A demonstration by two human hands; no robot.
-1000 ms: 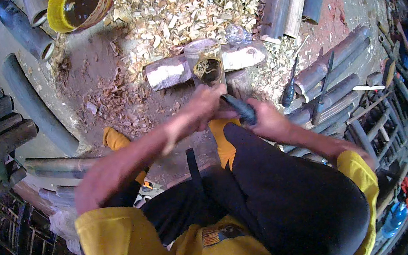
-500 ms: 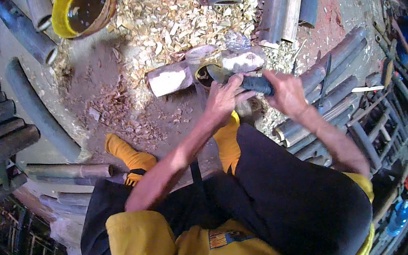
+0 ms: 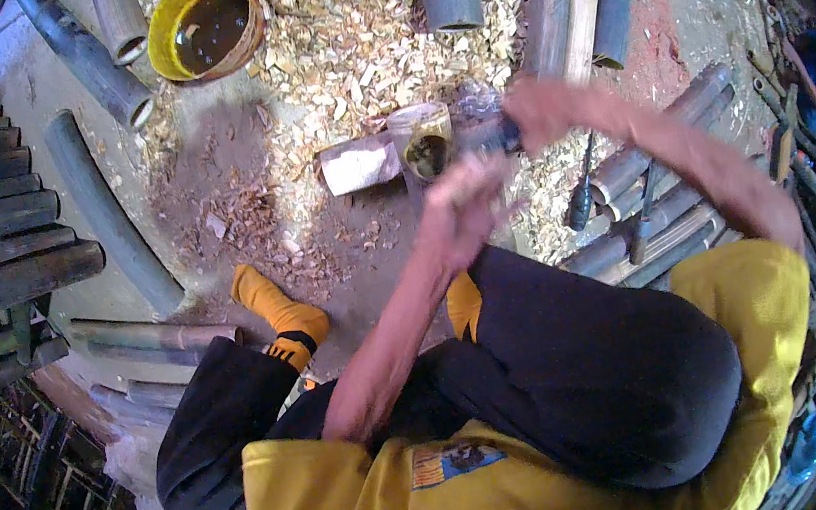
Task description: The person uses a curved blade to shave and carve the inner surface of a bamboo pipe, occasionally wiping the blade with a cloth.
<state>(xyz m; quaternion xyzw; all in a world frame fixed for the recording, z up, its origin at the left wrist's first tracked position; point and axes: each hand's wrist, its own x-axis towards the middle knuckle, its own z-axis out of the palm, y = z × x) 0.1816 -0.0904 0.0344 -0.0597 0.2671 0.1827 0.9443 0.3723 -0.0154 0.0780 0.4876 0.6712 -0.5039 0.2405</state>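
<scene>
My left hand (image 3: 467, 198) hovers beside a bamboo tube (image 3: 420, 118) with a dark, wet-looking opening. Its fingers are smeared by motion, so their hold cannot be told. Up and to the right, my right hand (image 3: 541, 117) looks closed like a fist. Something dark shows at its near side, too blurred to name, above a greyish block. Left of the tube lies a short block with a white face (image 3: 361, 167). A tool with a dark handle (image 3: 580, 207) and thin shaft rests on the shavings right of my hands.
Pale shavings (image 3: 357, 69) cover the floor ahead. A yellow bucket (image 3: 206, 71) of dark liquid stands far left. Bamboo lengths (image 3: 111, 213) lie on the left, with others (image 3: 684, 203) on the right. My orange-socked foot (image 3: 278, 310) rests at near left.
My hands, together earlier on a dark grip with a blade at the tube's mouth, have come apart. My right hand moved up; a dark-handled tool now lies on the shavings to the right.
</scene>
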